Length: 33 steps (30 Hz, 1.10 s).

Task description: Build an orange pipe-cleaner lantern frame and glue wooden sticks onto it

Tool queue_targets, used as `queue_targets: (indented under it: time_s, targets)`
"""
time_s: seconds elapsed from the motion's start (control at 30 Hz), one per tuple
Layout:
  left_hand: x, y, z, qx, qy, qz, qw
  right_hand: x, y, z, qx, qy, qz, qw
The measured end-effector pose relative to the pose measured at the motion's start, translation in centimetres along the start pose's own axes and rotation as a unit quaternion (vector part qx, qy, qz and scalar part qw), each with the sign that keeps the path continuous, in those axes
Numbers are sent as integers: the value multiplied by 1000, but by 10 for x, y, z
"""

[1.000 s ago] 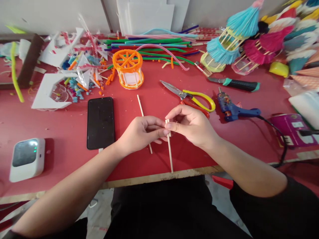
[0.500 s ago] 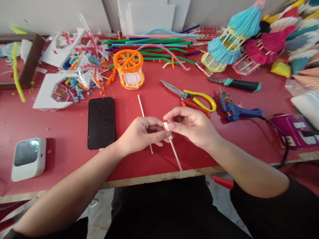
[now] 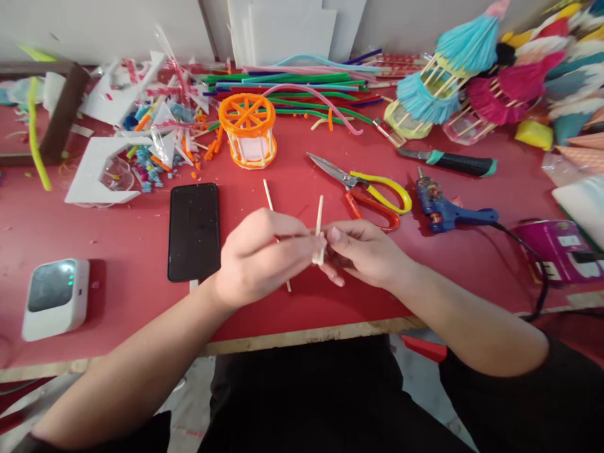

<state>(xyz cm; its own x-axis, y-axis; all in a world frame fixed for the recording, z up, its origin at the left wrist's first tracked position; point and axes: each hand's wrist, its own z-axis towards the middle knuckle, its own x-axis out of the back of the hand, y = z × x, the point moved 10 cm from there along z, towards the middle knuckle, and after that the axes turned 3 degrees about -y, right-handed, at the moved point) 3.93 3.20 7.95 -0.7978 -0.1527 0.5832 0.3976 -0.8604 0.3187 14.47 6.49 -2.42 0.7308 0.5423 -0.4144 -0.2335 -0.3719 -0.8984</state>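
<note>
clamping fingertips on a thin wooden stick (image 3: 320, 212) whose long axis runs forward from them, the left hand (image 3: 262, 258) sits nearest, while the right hand (image 3: 365, 253) curls just beside them, its own grip impossible to tell.

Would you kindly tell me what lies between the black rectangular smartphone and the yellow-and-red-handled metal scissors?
The head view shows a loose pale wooden stick, part of the left hand and a held pale wooden stick.

Pale stick (image 3: 320, 214) in left grip (image 3: 262, 258), right grip (image 3: 370, 255) close beside, 1 other stick (image 3: 268, 194) on red table (image 3: 141, 251), scissors (image 3: 349, 180) nearby
</note>
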Motion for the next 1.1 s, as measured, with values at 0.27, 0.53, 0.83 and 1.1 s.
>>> queue_targets:
  time_s: [0.27,0.53,0.83,1.1]
  targets:
    - [-27,-7,-2,6,-104,33,994,34,-1,3,-12,95,-95,991]
    - [-50,-50,-25,279,-157,-127,939,3,-64,-19,281,121,-583,752]
    - [-58,-61,-25,292,-178,-39,939,-10,-52,-15,302,66,-605,734]
    - [-58,-71,-26,329,-174,-33,928,11,-50,-9,221,108,-542,803]
